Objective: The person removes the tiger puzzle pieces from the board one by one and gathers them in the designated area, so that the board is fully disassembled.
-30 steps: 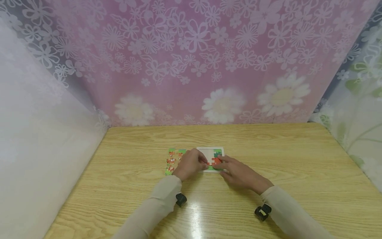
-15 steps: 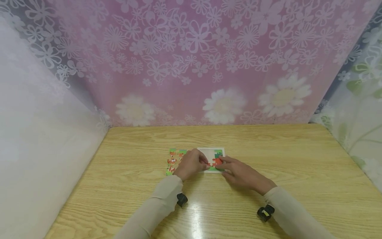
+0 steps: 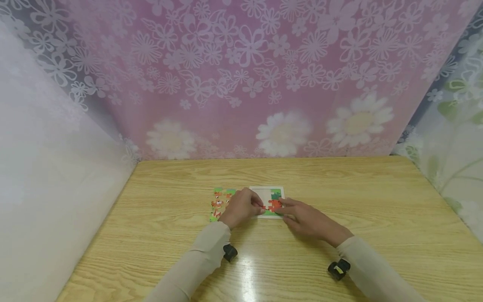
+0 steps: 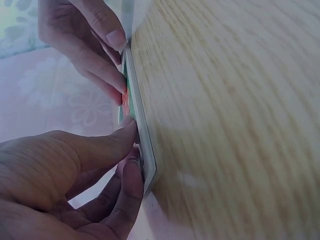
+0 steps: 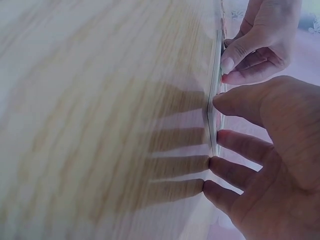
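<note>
A small jigsaw puzzle in a white-rimmed tray (image 3: 266,187) lies mid-table in the head view. Green and red pieces (image 3: 276,203) fill its right side and part of its near edge; the upper left shows bare backing. My left hand (image 3: 241,205) pinches a puzzle piece between thumb and fingertips at the tray's near-left part, hiding most of that piece. My right hand (image 3: 311,221), fingers extended, rests its fingertips on the tray's right edge and the red piece. In the right wrist view, the right hand's fingers (image 5: 240,145) are spread along the rim.
Several loose puzzle pieces (image 3: 217,204) with orange animal parts and green lie left of the tray, partly behind the left hand. The wood-grain table (image 3: 170,180) meets a pink floral curtain (image 3: 226,105) at the back. Pale sheets hang at both sides.
My right hand has shifted slightly right and toward the tray's edge, showing more of the red piece. The left hand stays at the same spot.
</note>
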Demonstrator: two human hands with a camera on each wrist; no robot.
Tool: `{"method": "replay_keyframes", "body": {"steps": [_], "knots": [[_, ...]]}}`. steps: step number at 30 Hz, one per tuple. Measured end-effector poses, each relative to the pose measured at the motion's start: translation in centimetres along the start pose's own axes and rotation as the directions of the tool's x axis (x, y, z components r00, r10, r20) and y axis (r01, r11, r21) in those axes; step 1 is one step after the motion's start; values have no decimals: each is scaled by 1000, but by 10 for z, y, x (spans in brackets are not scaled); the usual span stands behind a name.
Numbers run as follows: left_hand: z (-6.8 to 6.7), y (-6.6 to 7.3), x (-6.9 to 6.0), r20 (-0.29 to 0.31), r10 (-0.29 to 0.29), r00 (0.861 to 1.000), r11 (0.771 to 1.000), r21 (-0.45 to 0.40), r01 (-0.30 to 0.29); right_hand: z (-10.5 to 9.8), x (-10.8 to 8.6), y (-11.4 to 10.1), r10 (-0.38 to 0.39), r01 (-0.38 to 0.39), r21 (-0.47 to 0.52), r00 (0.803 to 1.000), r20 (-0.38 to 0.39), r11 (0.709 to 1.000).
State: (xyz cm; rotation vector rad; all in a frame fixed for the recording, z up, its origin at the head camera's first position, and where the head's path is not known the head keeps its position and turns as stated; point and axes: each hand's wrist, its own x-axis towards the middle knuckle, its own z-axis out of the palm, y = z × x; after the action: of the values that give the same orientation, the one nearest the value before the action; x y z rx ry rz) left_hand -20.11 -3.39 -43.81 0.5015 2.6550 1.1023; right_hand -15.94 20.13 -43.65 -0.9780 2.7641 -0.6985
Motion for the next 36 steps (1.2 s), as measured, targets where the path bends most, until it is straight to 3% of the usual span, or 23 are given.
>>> {"method": "replay_keyframes", "body": {"steps": [19, 36], "knots": [[0, 3, -2, 9, -23, 1000, 999, -22, 24, 1, -1, 1, -2, 2, 23, 1000, -6, 1000], [0, 3, -4, -22, -7, 1000, 1000, -28, 7, 2, -1, 0, 19, -19, 11, 1000, -4, 1000]]}}
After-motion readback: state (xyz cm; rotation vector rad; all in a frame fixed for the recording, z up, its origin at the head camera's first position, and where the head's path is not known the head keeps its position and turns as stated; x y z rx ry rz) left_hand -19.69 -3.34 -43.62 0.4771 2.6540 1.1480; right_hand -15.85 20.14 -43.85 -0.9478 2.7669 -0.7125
